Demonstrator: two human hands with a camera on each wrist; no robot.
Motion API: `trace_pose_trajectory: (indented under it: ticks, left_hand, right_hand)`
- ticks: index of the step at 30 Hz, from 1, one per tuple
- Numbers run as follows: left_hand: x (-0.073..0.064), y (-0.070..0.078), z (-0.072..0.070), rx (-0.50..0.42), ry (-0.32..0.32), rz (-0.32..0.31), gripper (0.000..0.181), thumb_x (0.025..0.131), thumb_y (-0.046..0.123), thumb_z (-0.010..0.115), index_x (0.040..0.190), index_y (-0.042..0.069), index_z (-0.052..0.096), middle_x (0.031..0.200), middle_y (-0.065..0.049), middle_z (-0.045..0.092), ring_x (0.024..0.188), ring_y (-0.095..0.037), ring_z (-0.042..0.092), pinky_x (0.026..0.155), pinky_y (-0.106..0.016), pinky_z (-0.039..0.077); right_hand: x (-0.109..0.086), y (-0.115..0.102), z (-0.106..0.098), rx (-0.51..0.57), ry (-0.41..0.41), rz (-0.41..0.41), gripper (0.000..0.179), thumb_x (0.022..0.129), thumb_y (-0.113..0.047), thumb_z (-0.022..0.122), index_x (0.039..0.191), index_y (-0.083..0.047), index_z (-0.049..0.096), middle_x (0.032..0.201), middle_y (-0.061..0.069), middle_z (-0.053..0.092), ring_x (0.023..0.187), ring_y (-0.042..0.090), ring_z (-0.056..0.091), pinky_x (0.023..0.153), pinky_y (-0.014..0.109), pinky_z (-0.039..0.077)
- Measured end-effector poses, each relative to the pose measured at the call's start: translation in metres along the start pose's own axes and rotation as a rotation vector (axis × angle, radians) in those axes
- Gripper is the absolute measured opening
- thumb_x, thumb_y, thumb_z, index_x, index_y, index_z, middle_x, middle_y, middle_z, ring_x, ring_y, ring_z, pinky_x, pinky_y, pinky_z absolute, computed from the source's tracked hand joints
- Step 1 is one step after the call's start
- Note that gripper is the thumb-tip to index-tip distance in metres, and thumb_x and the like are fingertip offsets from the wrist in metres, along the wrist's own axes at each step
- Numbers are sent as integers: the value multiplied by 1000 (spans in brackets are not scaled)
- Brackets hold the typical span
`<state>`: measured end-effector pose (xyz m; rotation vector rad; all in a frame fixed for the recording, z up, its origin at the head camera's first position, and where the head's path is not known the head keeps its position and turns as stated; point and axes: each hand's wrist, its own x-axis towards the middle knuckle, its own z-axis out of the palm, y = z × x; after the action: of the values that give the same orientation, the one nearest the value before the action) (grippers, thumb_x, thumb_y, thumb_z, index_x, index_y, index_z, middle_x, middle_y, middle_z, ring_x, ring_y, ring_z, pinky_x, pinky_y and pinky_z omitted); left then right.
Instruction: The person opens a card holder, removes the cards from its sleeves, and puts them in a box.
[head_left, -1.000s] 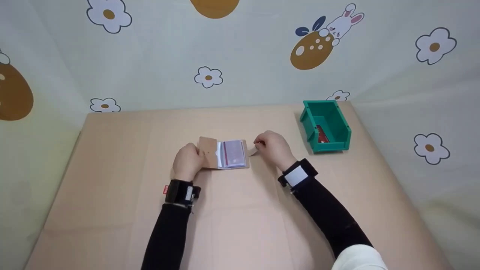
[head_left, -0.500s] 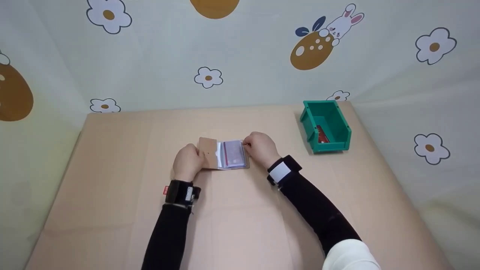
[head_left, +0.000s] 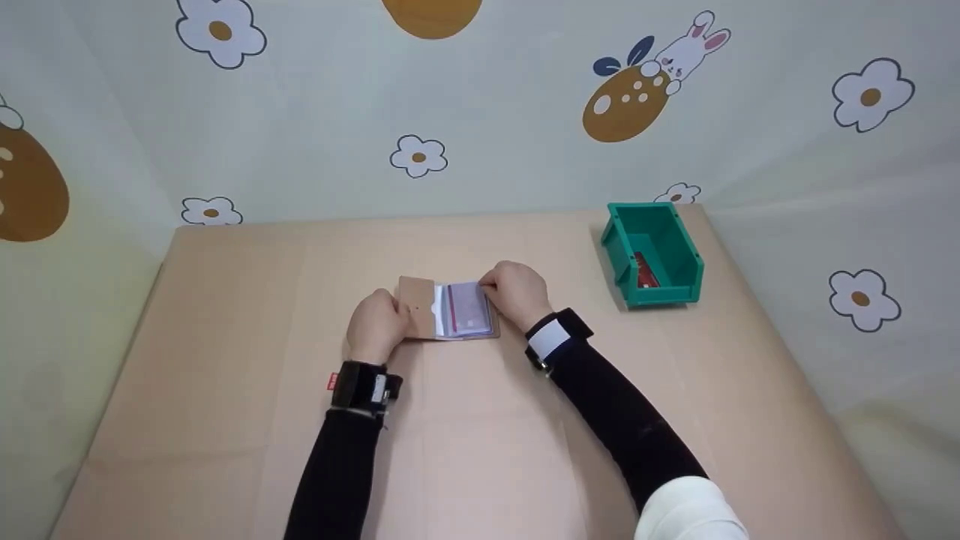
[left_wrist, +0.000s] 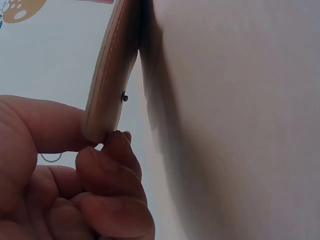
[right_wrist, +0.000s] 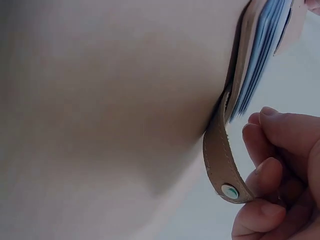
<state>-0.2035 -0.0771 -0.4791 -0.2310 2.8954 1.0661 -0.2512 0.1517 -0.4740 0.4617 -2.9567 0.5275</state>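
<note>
A tan leather card holder [head_left: 420, 307] lies spread on the table, showing clear plastic sleeves [head_left: 469, 307] with a red stripe. My left hand [head_left: 376, 324] pinches the left cover's outer edge between thumb and fingers; the left wrist view shows this cover [left_wrist: 112, 75] raised off the table. The right hand [head_left: 517, 291] is at the sleeves' upper right corner, fingers curled. In the right wrist view its thumb and index tips lie close beside the sleeve edges [right_wrist: 262, 55]; whether they grip one is unclear. The snap strap [right_wrist: 220, 155] bends against its lower fingers.
A green plastic bin [head_left: 652, 251] stands at the back right, with a dark red card-like item [head_left: 645, 271] in it. The table [head_left: 480, 450] has a beige cover. Behind it hangs a white patterned curtain [head_left: 315, 112].
My right hand has moved left from the strap beside the card holder to the sleeves' upper right corner. It no longer holds the strap out. My left hand has stayed on the left cover.
</note>
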Motion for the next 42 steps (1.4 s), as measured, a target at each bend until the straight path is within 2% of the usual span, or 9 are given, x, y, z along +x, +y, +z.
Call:
trace_pose_trajectory:
  ticks: [9, 19, 30, 35, 42]
  left_hand:
    - [0, -1, -1, 11, -19, -8, 19, 94, 16, 55, 80, 4, 55, 75, -9, 56, 68, -25, 53, 62, -37, 42]
    - [3, 2, 1, 80, -55, -34, 14, 87, 9, 50, 75, 4, 53, 77, -11, 57, 72, -28, 53, 67, -41, 46]
    - [5, 3, -1, 81, -76, -29, 15, 88, 7, 49, 73, 4, 53, 81, -13, 59, 75, -29, 54, 72, -42, 47]
    - [6, 3, -1, 76, -75, -31, 13, 87, 5, 49, 75, 4, 54, 83, -14, 59, 76, -29, 54, 72, -42, 48]
    - [6, 3, -1, 65, -75, -26, 14, 85, 3, 50, 72, 6, 52, 80, -13, 59, 74, -29, 54, 71, -41, 47]
  right_hand:
    - [1, -2, 0, -20, -68, 30, 13, 88, -18, 75, 100, -17, 80, 103, 1, 74, 97, 21, 69, 80, 38, 54]
    - [2, -2, 0, -35, -93, 29, 14, 89, -20, 74, 101, -18, 79, 104, 1, 74, 97, 21, 69, 81, 38, 54]
    - [2, -3, -1, -38, -98, 47, 15, 89, -18, 74, 103, -19, 79, 106, 0, 73, 99, 21, 68, 81, 39, 54]
    - [2, -5, -1, -74, -87, 30, 15, 89, -19, 74, 103, -19, 79, 105, 2, 73, 98, 21, 68, 80, 39, 54]
    - [3, -9, 0, -166, -71, -44, 13, 89, -19, 74, 100, -18, 80, 97, 4, 73, 91, 23, 68, 75, 40, 55]
